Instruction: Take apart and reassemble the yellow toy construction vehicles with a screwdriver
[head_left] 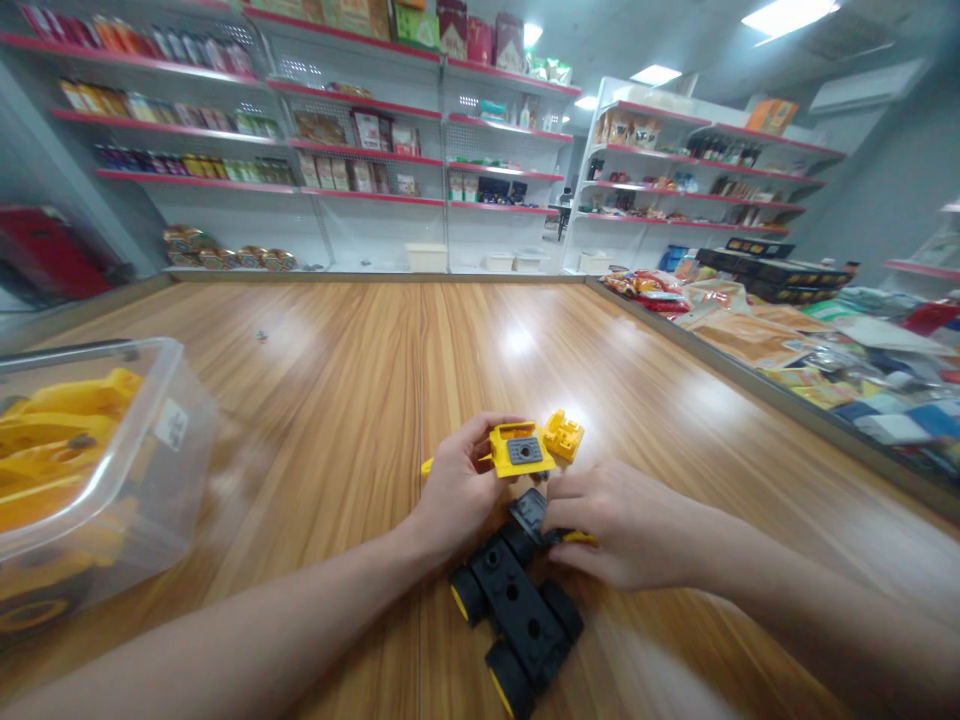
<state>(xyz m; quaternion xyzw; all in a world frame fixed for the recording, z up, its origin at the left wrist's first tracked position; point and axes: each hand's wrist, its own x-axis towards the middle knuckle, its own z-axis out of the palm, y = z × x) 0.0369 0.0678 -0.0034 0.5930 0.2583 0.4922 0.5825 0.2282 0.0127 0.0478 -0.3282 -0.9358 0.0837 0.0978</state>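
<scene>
My left hand (469, 480) is closed around a yellow toy vehicle part (506, 455) with a grey grille-like plate on it, held above the wooden table. My right hand (619, 520) is closed, its fingertips on a dark grey piece (529, 510) at the far end of a black toy truck chassis (517, 600). That chassis has black wheels with yellow hubs. A bit of yellow shows beneath the right fingers; what it belongs to is hidden. Just beyond both hands lies a small yellow block-like part (564, 436).
At the left stands a clear plastic bin (176, 430) with yellow toy parts. A tiny object (261, 336) lies far left on the wooden tabletop (337, 380). Packaged goods (750, 330) fill a neighbouring surface at right. Stocked shelves (360, 150) line the back.
</scene>
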